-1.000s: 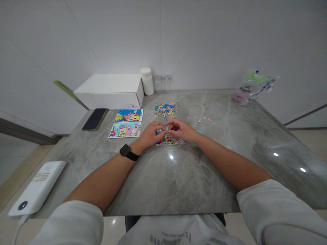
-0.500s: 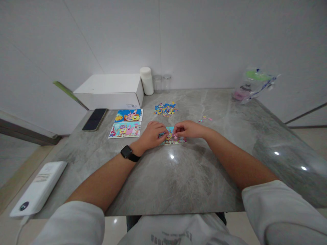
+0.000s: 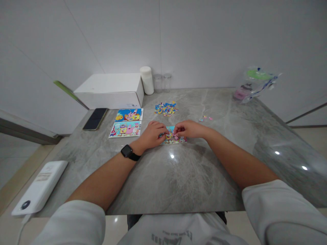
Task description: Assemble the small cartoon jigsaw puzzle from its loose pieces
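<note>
A small jigsaw puzzle (image 3: 174, 140) with a bright cartoon picture lies flat on the table between my hands. My left hand (image 3: 154, 133) rests over its left side, fingers bent and thumb and fingertips against it, holding it down. Fingers pinched together, my right hand (image 3: 186, 129) is at the upper right of the puzzle. A pink jigsaw piece (image 3: 176, 137) shows at the fingertips, partly hidden. Beyond my hands lies a heap of loose jigsaw pieces (image 3: 166, 109), blue and yellow. A few stray pieces (image 3: 210, 118) lie to the right.
Two cartoon picture cards (image 3: 125, 129) lie left of my hands, beside a phone (image 3: 95, 119). Behind stand a white box (image 3: 109, 92), a white bottle (image 3: 146, 81) and two clear glasses (image 3: 167, 83). A plastic bag (image 3: 251, 85) sits back right, a white device (image 3: 42, 187) front left.
The view has shifted very slightly. My right fingertips stay at the puzzle with almost no movement, and my left hand keeps its place.
</note>
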Available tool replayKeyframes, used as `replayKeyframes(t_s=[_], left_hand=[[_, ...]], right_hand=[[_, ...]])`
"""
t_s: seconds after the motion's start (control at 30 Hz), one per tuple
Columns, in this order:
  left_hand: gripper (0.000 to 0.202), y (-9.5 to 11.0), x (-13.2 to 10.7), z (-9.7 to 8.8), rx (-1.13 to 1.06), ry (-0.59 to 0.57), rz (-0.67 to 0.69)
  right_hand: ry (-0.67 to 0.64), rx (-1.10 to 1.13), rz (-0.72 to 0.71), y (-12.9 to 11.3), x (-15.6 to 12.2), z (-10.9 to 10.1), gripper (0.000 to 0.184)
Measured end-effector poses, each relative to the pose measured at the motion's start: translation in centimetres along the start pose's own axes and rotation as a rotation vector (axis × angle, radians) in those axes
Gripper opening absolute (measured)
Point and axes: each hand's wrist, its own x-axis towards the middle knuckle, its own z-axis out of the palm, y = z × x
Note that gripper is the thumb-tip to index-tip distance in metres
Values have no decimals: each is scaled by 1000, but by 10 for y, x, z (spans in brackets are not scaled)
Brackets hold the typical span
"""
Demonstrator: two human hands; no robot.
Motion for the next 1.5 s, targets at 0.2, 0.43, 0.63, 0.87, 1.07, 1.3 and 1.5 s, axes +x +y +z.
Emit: replayKeyframes(t_s=[0.2,0.43,0.63,0.87,1.07,1.3,1.5], left_hand=[[24,0,1,1,-13,-23,-24],[29,4,1,-3,-42,-64,64],[32,15,3,-6,-18,-105,115],[32,18,3,-5,-10,-181,142],[30,17,3,-5,-5,-222,143],[31,19,4,-7,-16,-242,124],[31,19,4,-6,-23,-244,123]], right_hand=[[24,-63,-5,-1,0,-4,16],[11,-162,7,-5,1,1,14],[-12,-262,14,-6,1,5,17],[25,-386,15,-10,1,6,16],[37,-416,37,-12,1,10,16],[38,-453,75,-15,2,12,16],[57,-490,94,-17,3,16,16]])
